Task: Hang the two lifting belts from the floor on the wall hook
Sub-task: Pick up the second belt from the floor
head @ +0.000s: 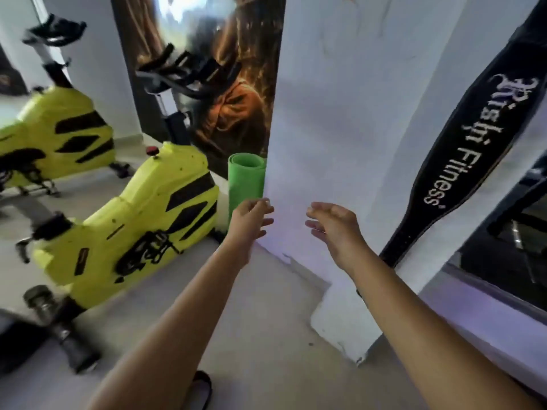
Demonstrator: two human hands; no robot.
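A black lifting belt (470,143) with white lettering hangs down the right face of a white pillar (340,128); its top runs out of the frame, so no hook shows. My left hand (251,221) and my right hand (334,229) are stretched out in front of the pillar, fingers apart and holding nothing. The right hand is left of the belt's lower end and apart from it. A dark curved object (202,390) lies on the floor at the bottom edge, partly hidden by my left forearm; I cannot tell what it is.
Two yellow-green exercise bikes (133,220) stand at the left, the nearer one close to my left arm. A rolled green mat (247,182) stands upright against the pillar's left corner. A dumbbell (56,324) lies on the floor at lower left. A mirror or glass panel (509,255) is at right.
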